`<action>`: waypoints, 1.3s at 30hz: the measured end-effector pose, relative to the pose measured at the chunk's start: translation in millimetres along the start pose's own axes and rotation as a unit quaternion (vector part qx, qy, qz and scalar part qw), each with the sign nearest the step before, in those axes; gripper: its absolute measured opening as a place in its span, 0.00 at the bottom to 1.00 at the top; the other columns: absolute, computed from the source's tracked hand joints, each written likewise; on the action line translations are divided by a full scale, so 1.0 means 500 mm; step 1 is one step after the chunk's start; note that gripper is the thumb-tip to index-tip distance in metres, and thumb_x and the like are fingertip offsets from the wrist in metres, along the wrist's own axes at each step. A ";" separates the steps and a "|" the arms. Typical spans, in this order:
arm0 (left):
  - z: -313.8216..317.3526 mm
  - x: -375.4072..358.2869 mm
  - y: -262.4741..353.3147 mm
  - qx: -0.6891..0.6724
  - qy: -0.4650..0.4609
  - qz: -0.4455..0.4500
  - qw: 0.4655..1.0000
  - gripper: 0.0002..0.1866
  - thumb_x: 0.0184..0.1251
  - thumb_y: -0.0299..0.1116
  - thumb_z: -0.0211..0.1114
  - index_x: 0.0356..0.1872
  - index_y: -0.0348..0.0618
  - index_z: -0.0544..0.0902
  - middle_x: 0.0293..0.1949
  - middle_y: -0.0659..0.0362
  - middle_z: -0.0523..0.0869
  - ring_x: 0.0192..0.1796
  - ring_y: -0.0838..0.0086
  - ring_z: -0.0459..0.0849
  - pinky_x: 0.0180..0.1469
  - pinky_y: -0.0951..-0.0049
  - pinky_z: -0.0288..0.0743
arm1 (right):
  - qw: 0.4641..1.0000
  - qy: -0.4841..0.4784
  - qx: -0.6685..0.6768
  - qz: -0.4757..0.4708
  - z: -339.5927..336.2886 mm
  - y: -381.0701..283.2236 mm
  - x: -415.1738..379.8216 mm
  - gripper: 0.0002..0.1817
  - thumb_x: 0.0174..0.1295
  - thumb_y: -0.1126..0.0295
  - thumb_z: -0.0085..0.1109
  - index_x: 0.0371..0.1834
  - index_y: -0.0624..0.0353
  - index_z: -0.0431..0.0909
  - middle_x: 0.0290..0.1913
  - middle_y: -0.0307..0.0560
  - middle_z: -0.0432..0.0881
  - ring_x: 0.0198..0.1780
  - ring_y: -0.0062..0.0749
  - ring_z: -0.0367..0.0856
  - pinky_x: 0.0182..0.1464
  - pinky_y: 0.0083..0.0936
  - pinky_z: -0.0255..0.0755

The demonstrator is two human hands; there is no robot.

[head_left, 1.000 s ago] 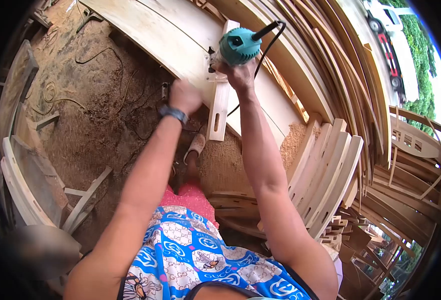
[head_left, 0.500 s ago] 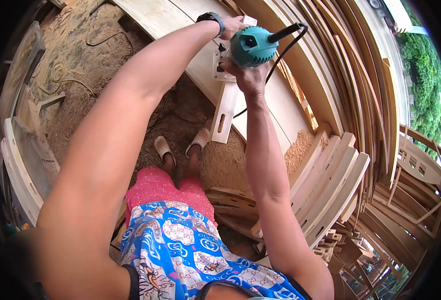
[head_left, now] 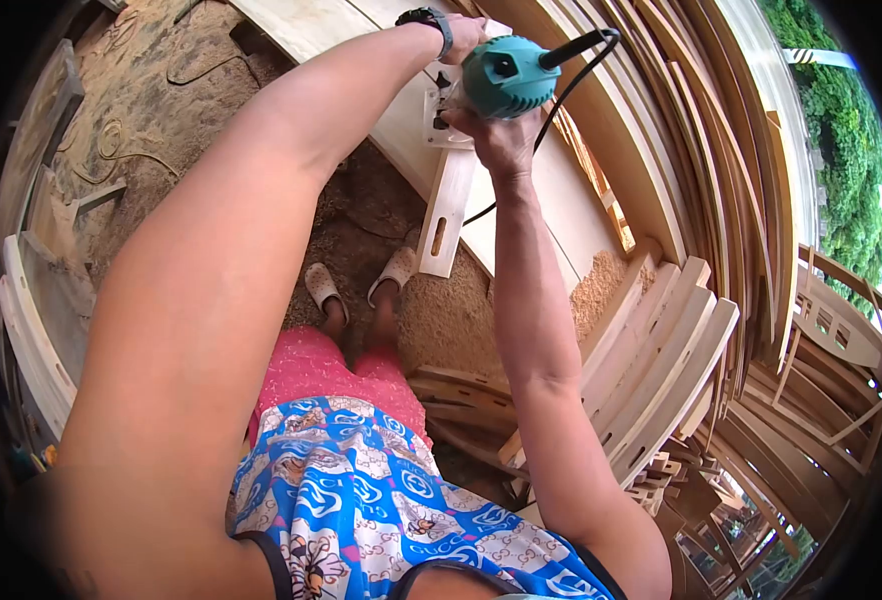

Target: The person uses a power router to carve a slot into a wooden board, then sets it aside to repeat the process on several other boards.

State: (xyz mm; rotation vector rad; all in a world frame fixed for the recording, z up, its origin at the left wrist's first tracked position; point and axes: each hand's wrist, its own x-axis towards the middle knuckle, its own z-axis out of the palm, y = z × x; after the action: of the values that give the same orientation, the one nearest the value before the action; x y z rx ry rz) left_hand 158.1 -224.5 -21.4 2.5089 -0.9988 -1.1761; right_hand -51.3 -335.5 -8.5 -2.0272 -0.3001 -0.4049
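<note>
Both hands, right hand (head_left: 501, 135) and left hand (head_left: 464, 35), clasped round upright teal router (head_left: 506, 78), cord end up-right

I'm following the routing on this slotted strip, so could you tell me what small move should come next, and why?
Probably ease the teal router slowly along the slotted wooden strip, keeping its base flat. The right hand grips the router from below and the left hand rests at its top, so both already steady it over the strip's upper end on the workbench board.
</note>
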 end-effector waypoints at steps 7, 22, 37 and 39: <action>0.076 0.124 -0.070 0.062 0.136 0.039 0.988 0.56 0.65 0.50 0.73 0.86 0.58 0.44 0.86 0.49 0.50 0.84 0.50 0.55 0.78 0.33 0.60 | 0.997 0.008 0.070 0.024 0.008 -0.022 -0.043 0.20 0.45 0.63 0.76 0.43 0.53 0.86 0.39 0.41 0.90 0.42 0.39 0.88 0.50 0.36 0.81; 0.082 0.034 -0.005 0.090 0.227 0.036 0.969 0.42 0.63 0.51 0.78 0.79 0.60 0.72 0.79 0.37 0.61 0.69 0.46 0.78 0.74 0.59 0.71 | 0.697 0.015 0.653 0.297 0.017 -0.134 -0.248 0.39 0.49 0.60 0.82 0.63 0.55 0.72 0.57 0.49 0.83 0.56 0.39 0.85 0.61 0.37 0.83; 0.087 0.035 -0.006 0.105 0.230 0.035 0.967 0.42 0.65 0.52 0.76 0.80 0.64 0.69 0.80 0.39 0.61 0.72 0.46 0.75 0.75 0.59 0.69 | 0.902 0.015 0.384 0.198 0.011 -0.201 -0.463 0.24 0.61 0.73 0.72 0.60 0.65 0.76 0.60 0.53 0.78 0.57 0.39 0.84 0.58 0.36 0.86; 0.085 0.027 -0.001 0.108 0.233 0.034 0.966 0.42 0.66 0.54 0.75 0.80 0.65 0.69 0.82 0.39 0.58 0.74 0.45 0.74 0.76 0.59 0.68 | 0.896 0.040 0.375 0.233 0.008 -0.215 -0.505 0.28 0.55 0.74 0.77 0.60 0.64 0.77 0.60 0.51 0.79 0.57 0.40 0.84 0.61 0.38 0.83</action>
State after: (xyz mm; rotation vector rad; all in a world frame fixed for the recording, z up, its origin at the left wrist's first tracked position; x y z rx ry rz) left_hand 132.8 -228.6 -58.0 2.6987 -1.1119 -0.4350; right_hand -321.8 -292.0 -26.7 -1.2536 0.0892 -0.0435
